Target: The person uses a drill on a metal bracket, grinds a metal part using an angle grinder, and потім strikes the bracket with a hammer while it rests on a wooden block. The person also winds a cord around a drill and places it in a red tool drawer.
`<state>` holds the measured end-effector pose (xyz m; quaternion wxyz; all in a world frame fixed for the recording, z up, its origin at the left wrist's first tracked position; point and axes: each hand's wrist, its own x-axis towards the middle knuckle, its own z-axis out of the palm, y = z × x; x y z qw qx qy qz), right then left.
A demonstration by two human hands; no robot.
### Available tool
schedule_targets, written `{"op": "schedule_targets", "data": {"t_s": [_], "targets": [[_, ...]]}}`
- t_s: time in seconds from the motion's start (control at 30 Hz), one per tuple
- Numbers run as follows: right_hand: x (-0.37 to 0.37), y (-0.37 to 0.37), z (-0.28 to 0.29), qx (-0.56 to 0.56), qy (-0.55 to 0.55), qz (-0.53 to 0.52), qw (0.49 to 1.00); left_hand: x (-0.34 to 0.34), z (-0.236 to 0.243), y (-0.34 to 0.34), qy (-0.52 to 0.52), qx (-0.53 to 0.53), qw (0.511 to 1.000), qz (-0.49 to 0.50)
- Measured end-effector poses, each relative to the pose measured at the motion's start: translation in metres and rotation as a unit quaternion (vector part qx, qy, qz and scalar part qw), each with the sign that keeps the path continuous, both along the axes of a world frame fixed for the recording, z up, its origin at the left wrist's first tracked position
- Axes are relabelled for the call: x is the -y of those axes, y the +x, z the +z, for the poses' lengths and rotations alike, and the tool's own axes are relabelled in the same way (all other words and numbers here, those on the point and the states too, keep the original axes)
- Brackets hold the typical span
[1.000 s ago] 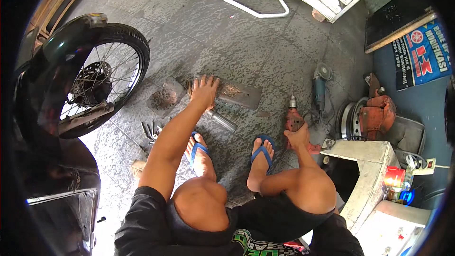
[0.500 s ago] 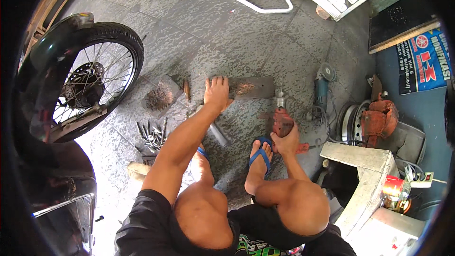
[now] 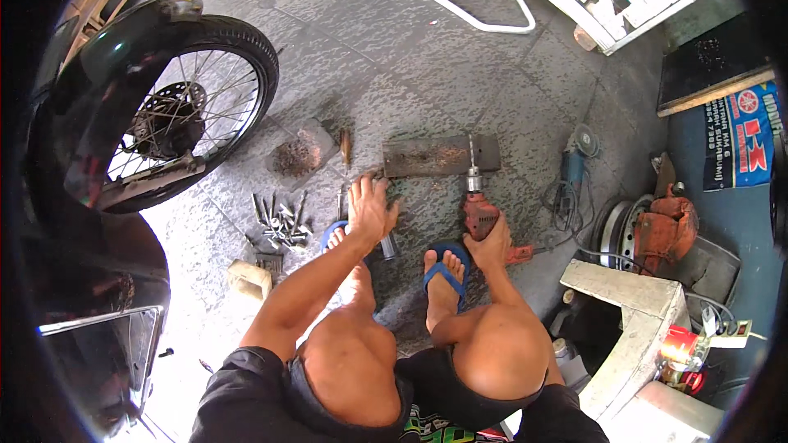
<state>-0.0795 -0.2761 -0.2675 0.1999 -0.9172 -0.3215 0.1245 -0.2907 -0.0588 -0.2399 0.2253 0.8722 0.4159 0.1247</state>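
Note:
My right hand (image 3: pixel 490 242) is wrapped round the grip of a red power drill (image 3: pixel 481 215). Its long bit points away from me and overlaps the right part of a dark wooden board (image 3: pixel 423 157) on the floor; contact cannot be told. My left hand (image 3: pixel 371 212) is just short of the board's near left corner, fingers apart. Beneath and beside that hand lies a tool with a grey tubular handle (image 3: pixel 388 246), mostly covered by it. Several loose bits and bolts (image 3: pixel 283 223) are heaped to its left. Farther off are a pointed brown piece (image 3: pixel 345 148) and a flat slab with brown shavings (image 3: pixel 300 152).
A motorcycle front wheel (image 3: pixel 261 74) stands at the left. On the right are an angle grinder (image 3: pixel 574 166) with its cord, a wheel rim (image 3: pixel 616 230) and a whitish wooden stand (image 3: pixel 628 287). My feet in blue sandals (image 3: pixel 447 269) flank the near floor. A wooden block (image 3: pixel 249 279) lies left.
My left hand has come off the board and drawn back toward me, over the grey-handled tool. The drill has shifted left, so its bit now overlaps the board. The whole view has shifted slightly.

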Motion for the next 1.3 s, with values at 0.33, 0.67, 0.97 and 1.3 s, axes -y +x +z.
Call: {"op": "schedule_targets", "data": {"t_s": [0.33,0.67,0.97,1.3], "targets": [[-0.063,-0.010,0.064,0.090,-0.047,0.118,0.988,0.034,0.000,-0.058,-0.022,0.073,0.993,0.085],[-0.137,-0.119,-0.015,-0.367,-0.081,0.187,0.908,-0.013,-0.039,-0.117,-0.065,0.139,0.944,0.293],[-0.029,-0.038,0.087,-0.445,0.123,-0.045,0.886,-0.014,-0.040,-0.085,-0.107,0.141,0.944,0.279],[0.127,-0.003,0.218,-0.318,0.117,-0.214,0.916,-0.098,-0.041,0.012,0.004,-0.208,0.975,0.083]]}}
